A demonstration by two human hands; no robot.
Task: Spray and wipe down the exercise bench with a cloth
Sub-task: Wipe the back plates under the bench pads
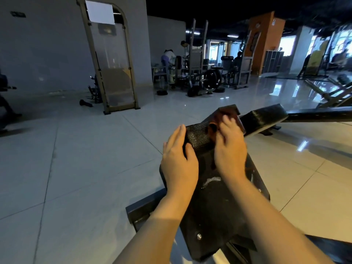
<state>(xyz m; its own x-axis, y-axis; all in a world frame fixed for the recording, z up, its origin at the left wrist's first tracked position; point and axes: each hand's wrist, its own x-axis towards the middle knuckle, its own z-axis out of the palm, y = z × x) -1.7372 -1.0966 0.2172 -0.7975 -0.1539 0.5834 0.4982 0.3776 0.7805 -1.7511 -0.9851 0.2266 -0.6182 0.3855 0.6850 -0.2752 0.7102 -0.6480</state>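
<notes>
A: What could go wrong from here?

B: The reddish-brown cloth [231, 119] lies at the far edge of the black textured vinyl bench pad [198, 137]. My guess is a hard push could carry it over that edge onto the pale tiled floor [85, 159]. The pad is narrow and slopes away, so a stroke could also leave its side edges unwiped.

A: How is the right hand [229, 147] on it?

B: It lies on top of the cloth, fingers reaching forward over it. The fingers are blurred, so whether they are flat or gathering the fabric, I cannot tell.

A: And the left hand [178, 159]?

B: Spread wide, gripping nothing. Its fingers lie straight along the pad's left edge with the thumb resting on top, as if steadying the bench.

A: Any spray bottle?

B: None in view.
</notes>
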